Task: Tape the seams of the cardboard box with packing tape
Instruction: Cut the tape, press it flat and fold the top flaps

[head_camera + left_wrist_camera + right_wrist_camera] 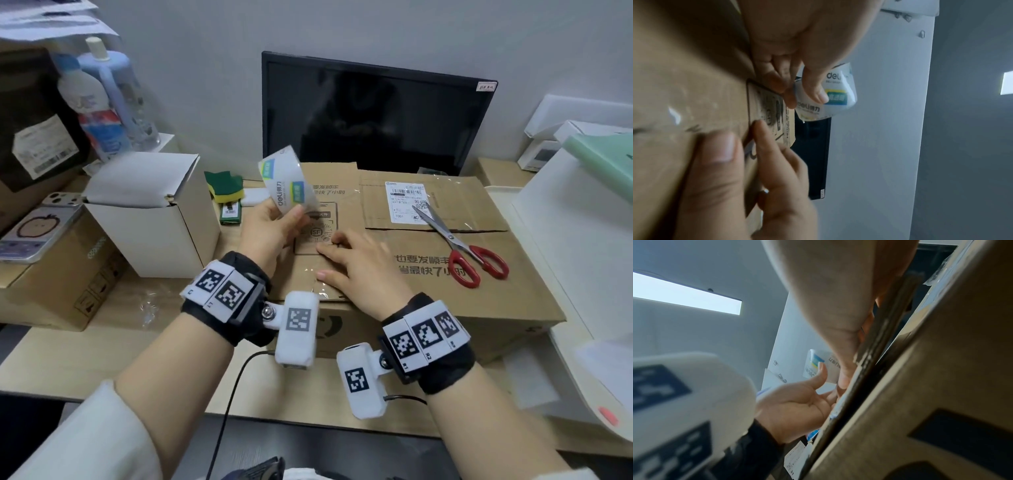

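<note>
A large brown cardboard box with printed text lies flat-topped on the desk. My left hand holds a white roll of clear packing tape by thumb and fingers, raised above the box's left part. In the left wrist view the thumb lies across the tape roll. My right hand rests flat on the box top near its front edge, fingers straight and pointing left. Shiny clear tape lies on the cardboard under and in front of the right hand. The tape roll also shows in the right wrist view.
Red-handled scissors lie on the box's right part, beside a shipping label. A dark monitor stands behind. A white carton, a green sponge, bottles and a phone sit left. White trays stand right.
</note>
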Demonstrator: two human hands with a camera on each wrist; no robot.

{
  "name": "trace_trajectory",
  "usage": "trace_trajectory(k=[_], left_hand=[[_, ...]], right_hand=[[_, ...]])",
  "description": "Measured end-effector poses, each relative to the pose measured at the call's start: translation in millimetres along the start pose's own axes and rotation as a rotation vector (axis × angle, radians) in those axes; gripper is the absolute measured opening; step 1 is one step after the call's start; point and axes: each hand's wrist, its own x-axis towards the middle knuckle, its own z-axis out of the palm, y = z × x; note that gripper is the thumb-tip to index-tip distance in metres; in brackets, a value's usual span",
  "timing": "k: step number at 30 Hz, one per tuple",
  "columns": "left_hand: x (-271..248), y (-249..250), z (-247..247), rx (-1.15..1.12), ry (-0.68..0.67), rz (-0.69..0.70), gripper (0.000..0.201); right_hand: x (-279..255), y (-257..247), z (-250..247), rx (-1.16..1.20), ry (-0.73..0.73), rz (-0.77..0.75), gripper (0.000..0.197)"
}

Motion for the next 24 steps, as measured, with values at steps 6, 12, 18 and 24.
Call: trace_trajectory(k=[6, 12, 18, 24], left_hand=[[-2, -4, -15, -0.062, -0.01, 0.008, 0.015], [-7, -11, -19, -0.116, -0.001, 0.039, 0.017], [-6, -14, -26, -0.19, -0.031, 0.041, 0.017], [-8, -16, -24, -0.114, -0.047, 0.073, 0.017]], right_hand=[[7, -2, 2, -0.181, -0.085, 0.032, 0.052], [22, -12, 10, -0.214, -0.099, 0.158, 0.061], [9, -21, 10, -0.216, -0.225, -0.08, 0.05], [15, -15, 8, -0.116, -0.231, -0.065, 0.05]])
